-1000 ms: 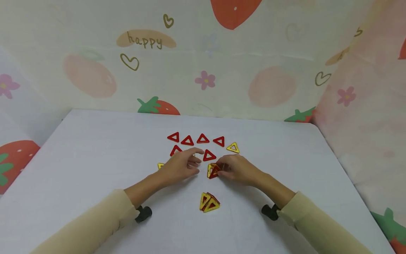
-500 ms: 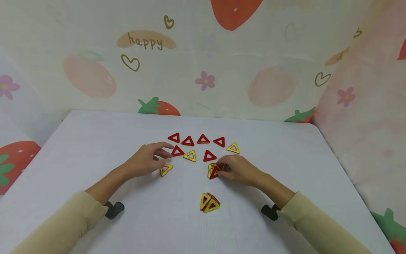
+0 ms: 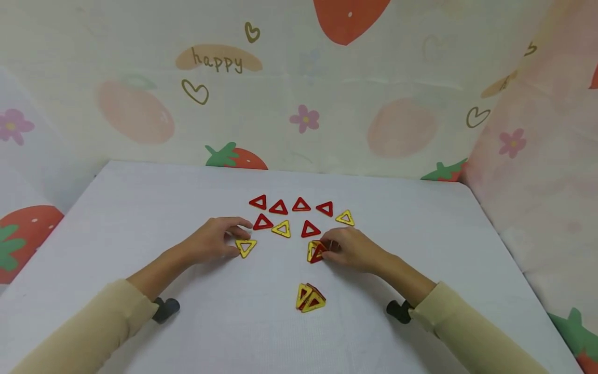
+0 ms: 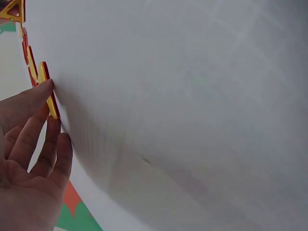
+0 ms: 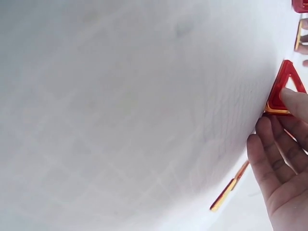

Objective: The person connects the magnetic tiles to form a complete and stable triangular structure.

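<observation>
Head view: newly turned yellow triangle (image 3: pixel 249 248) in pinch of left hand (image 3: pixel 212 241), red-yellow piece (image 3: pixel 314 256) in grip of right hand (image 3: pixel 349 249)

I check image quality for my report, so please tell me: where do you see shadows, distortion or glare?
Head view: soft shadows on the white flat table under left hand and right hand; left wrist view: the table's edge looks curved, upper right corner dark; right wrist view: edge curved too, background beside the hand washed out, but red triangular plastic frame distinct.
</observation>
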Demonstrator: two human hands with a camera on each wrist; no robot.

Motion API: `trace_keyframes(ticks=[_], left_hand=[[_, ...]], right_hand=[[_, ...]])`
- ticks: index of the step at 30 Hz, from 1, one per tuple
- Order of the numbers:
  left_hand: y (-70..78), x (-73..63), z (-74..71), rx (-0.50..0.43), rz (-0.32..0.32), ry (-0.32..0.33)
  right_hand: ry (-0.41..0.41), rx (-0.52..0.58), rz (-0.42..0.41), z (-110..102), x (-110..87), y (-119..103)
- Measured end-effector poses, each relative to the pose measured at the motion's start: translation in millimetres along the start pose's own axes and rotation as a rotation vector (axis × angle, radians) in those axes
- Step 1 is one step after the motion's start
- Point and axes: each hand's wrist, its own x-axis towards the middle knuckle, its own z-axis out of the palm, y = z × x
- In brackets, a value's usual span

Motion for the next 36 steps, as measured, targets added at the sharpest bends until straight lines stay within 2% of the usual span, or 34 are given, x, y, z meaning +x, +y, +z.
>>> trace_keyframes(ticks=[13,22,36], left_hand=[[4.6,3.6,6.1,-0.014,0.001,0.010],[9.7,8.3,12.2,-0.025,-0.017,0.022],[17.1,19.0,22.4,-0.027,-0.010,0.023]], right_hand=[[0.027,-0.032,-0.023,2.4,-1.1,2.0],[0.023,-0.007,-0.018,2.3,-0.5,1.9],[0.012,0.002,-0.003,2.1,0.5,2.5]])
